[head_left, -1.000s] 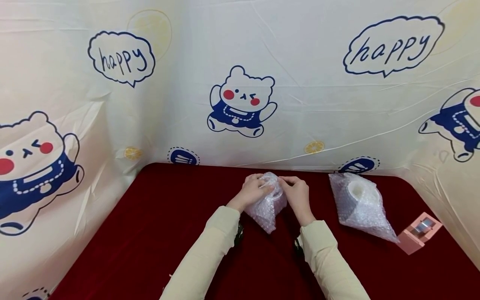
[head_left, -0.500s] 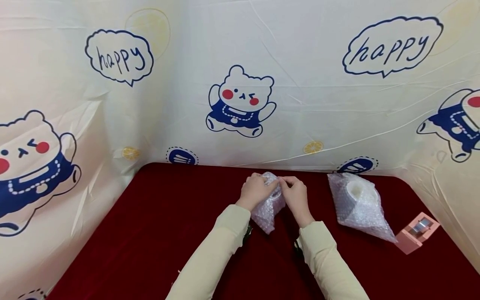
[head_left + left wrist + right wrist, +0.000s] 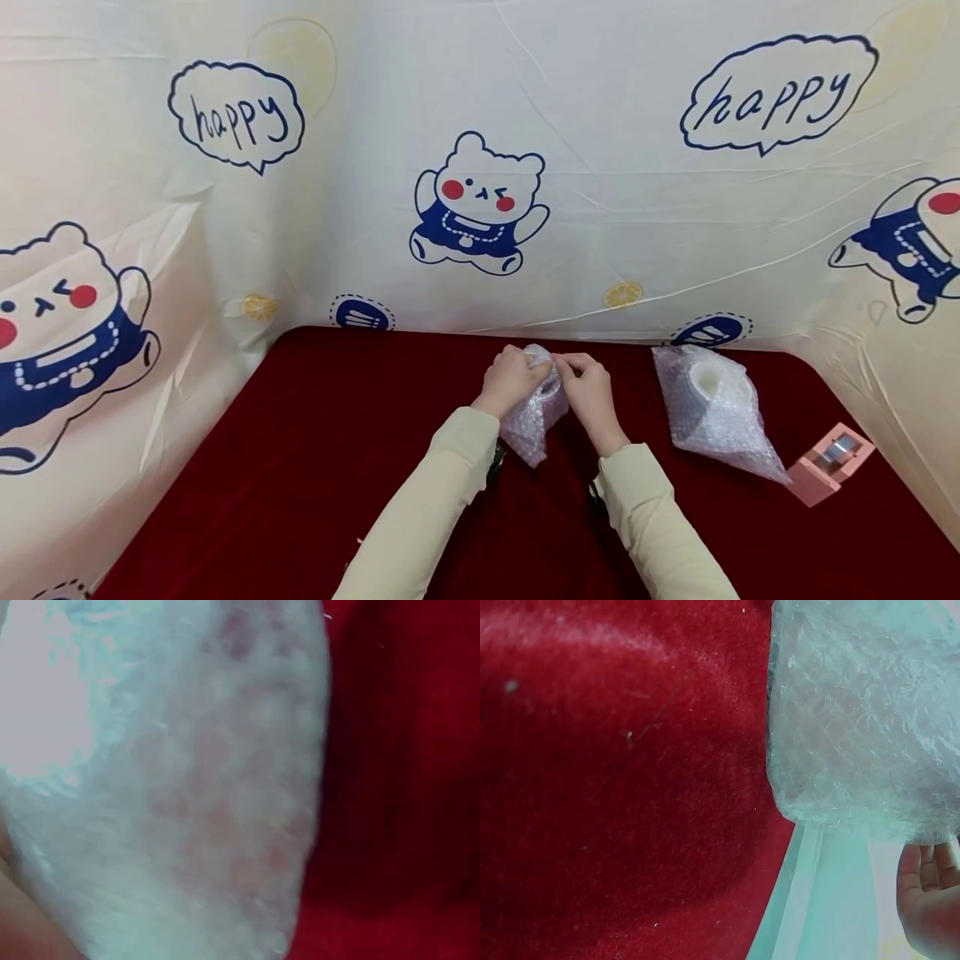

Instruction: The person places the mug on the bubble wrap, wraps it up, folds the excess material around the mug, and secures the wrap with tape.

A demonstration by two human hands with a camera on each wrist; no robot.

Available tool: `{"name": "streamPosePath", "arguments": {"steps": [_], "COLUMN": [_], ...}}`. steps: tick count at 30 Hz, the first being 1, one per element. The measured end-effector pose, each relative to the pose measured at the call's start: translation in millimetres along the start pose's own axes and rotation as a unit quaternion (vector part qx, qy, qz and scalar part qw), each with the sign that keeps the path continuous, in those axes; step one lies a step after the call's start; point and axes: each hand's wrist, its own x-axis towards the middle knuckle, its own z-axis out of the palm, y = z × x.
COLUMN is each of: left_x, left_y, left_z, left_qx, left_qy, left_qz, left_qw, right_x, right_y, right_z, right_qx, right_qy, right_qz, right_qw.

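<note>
A bubble-wrapped bundle (image 3: 534,421) stands near the middle back of the dark red cloth, with a pale round rim showing through its top. My left hand (image 3: 508,382) grips its upper left side, thumb reaching across the top. From the other side my right hand (image 3: 588,387) pinches at the upper edge of the bubble wrap, thumb and forefinger together. The two hands' fingertips almost meet there and hide what lies between them. Blurred bubble wrap (image 3: 210,765) fills much of the left wrist view. In the right wrist view, curled fingers (image 3: 928,866) are right at the wrap's edge.
A second bubble-wrapped bundle (image 3: 712,417), with a white round opening, lies at the right. Beside its pointed corner is a pink box-like holder (image 3: 813,485) with a shiny piece in it. A printed white curtain (image 3: 600,225) hangs behind the red table (image 3: 300,467).
My left hand has shifted right along the bundle's top, its thumb now closer to the right fingertips. The right hand has stayed almost in place, still pinching.
</note>
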Motion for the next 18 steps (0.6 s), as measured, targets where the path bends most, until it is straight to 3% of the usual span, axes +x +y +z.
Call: {"name": "streamPosePath", "arguments": {"steps": [6,18], "left_x": [-2.3,-3.7], "left_y": [-1.7,-1.0], "left_z": [0.2,1.3], "left_qx": [-0.009,0.029], "left_qy": [0.015,0.025], "left_qz": [-0.012,0.005], "left_qw": [0.9998,0.9992], "right_x": [-0.2,-4.6], "right_y": [-0.5,-1.2], "right_z": [-1.5,-3.0], "right_qx": [0.001,0.008], "right_qy": [-0.001,0.008], "right_qz": [0.014,0.053], "right_qw": [1.000,0.999]}}
